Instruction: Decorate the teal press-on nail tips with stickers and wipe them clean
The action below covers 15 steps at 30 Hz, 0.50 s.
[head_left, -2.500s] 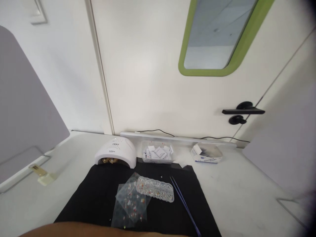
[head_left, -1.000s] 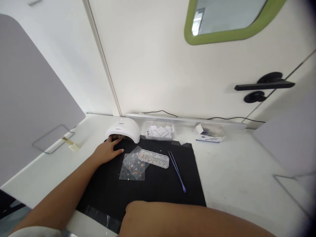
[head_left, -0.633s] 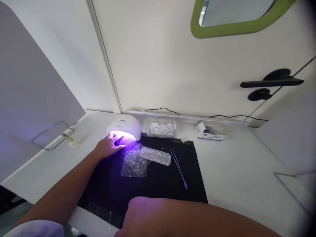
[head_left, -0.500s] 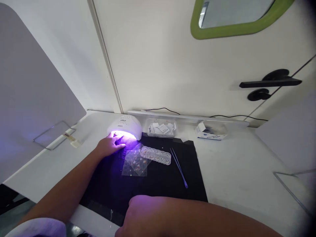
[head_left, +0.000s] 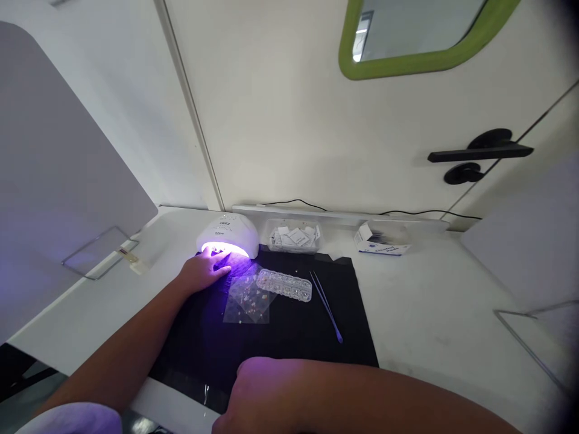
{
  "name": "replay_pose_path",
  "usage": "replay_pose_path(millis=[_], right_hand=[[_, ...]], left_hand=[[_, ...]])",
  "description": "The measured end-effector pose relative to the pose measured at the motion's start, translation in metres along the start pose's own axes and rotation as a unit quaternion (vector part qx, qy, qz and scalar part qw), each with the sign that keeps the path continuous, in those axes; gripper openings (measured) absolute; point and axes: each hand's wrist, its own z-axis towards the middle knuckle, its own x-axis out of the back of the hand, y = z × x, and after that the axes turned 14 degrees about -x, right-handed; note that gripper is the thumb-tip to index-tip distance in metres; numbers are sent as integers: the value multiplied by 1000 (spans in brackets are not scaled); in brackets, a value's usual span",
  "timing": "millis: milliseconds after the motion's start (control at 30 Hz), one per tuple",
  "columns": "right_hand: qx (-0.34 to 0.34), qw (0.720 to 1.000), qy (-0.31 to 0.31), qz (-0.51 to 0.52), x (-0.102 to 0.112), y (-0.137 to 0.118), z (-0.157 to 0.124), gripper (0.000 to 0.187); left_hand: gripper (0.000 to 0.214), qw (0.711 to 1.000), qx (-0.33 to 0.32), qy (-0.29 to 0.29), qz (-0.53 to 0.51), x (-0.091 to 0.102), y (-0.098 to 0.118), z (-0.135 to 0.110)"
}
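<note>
- Left hand [head_left: 199,274] has come in to the white lamp [head_left: 231,230] since the first frame; lamp dark then, glowing violet now.
- Left thumb and fingers spread apart, nothing seen gripped – tips at the lamp's mouth, partly lost in glare.
- Lamp stands at the far left corner of the black mat [head_left: 294,337].
- Right hand [head_left: 253,389] at the near edge, fingers hidden – cannot tell how far open or if holding anything.
- Clear compartment tray [head_left: 284,285] overlaps the clear sheets [head_left: 246,307]; tweezers [head_left: 327,308] lie right of it.
</note>
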Motion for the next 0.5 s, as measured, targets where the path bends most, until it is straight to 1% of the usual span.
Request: replay_pose_path(millis=[133, 267, 367, 500], right_hand=[[-13, 1000, 7, -7, 0, -3, -2, 7], [-23, 999, 27, -29, -1, -5, -3, 19], [-18, 999, 28, -32, -1, -5, -4, 23], [-15, 999, 34, -31, -3, -5, -2, 25]], left_hand=[[57, 1000, -6, 0, 12, 0, 1, -2], [51, 1000, -17, 9, 18, -1, 4, -9], [49, 999, -27, 18, 16, -2, 3, -21], [46, 999, -41, 25, 16, -4, -5, -47]])
